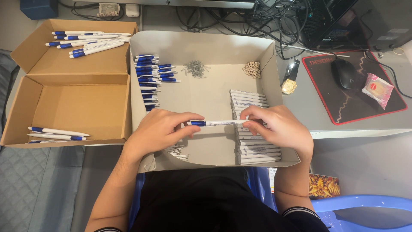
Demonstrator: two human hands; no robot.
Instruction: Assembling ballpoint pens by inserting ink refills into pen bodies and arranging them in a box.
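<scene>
A white pen with a blue grip (216,123) is held level between both hands over a shallow grey cardboard tray (206,47). My left hand (159,129) pinches its blue end, my right hand (277,126) its white end. Below my right hand lies a column of white pen barrels (251,99). Blue pen parts (150,73) are stacked at the tray's left. A small pile of metal springs (196,68) and a heap of small tan parts (252,69) lie at the tray's back.
A brown cardboard box (81,105) stands open at the left, with finished pens on its flap (88,43) and in its front corner (56,134). At the right are a mouse (344,73) on a red-edged pad, a wristwatch (290,81) and a pink-wrapped snack (377,89). Cables lie behind.
</scene>
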